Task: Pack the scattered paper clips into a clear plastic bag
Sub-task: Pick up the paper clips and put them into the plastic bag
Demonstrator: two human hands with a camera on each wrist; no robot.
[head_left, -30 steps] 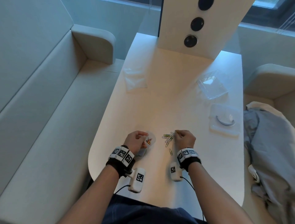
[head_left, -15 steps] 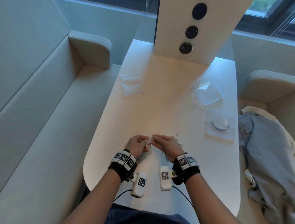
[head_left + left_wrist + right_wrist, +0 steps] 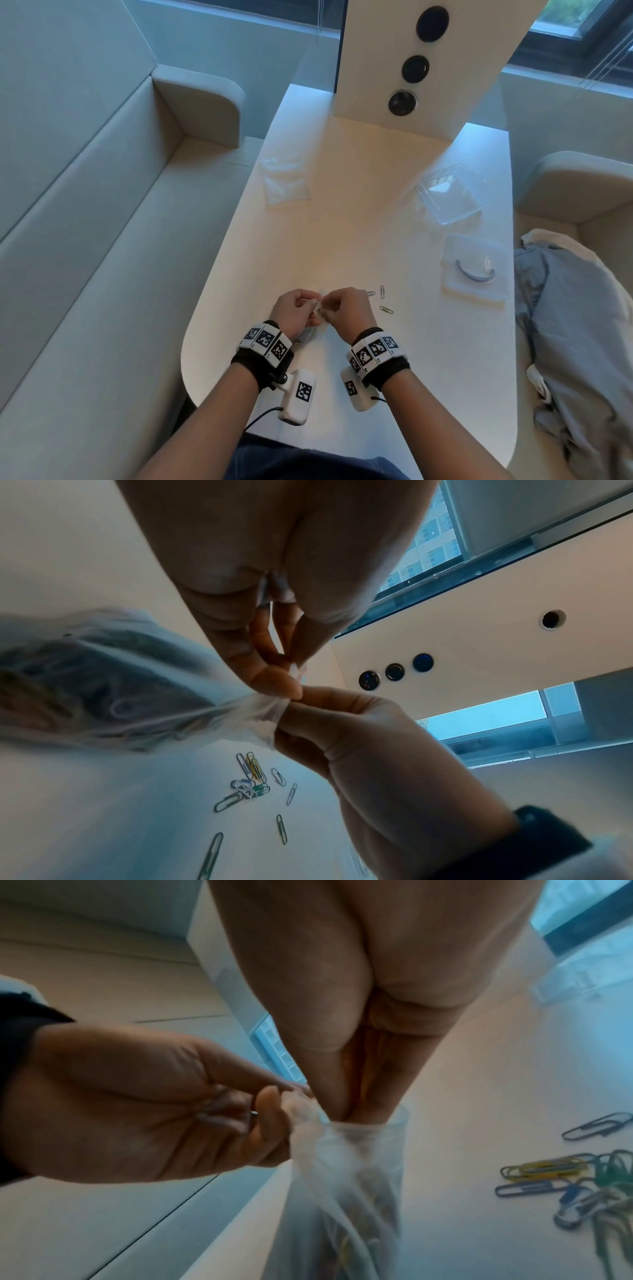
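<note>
My left hand (image 3: 310,308) pinches the rim of a small clear plastic bag (image 3: 306,341) just above the white table (image 3: 342,222), near its front edge. In the right wrist view the bag (image 3: 342,1191) hangs down with coloured clips inside. My right hand (image 3: 330,306) meets the left one, its bunched fingertips (image 3: 359,1107) pushed into the bag's mouth, pinched as on paper clips that the film hides. Loose paper clips (image 3: 383,301) lie on the table right of the hands; the left wrist view shows several (image 3: 253,780) in a small pile.
A spare clear bag (image 3: 286,181) lies at the table's far left. A clear plastic box (image 3: 448,193) and a lid (image 3: 474,267) sit at the right. A white panel (image 3: 411,68) stands at the far end. Grey cloth (image 3: 575,325) covers the right seat.
My right hand left the clip pile and moved left to the bag held by my left hand. Its fingertips now sit in the bag's mouth. The head camera tilted.
</note>
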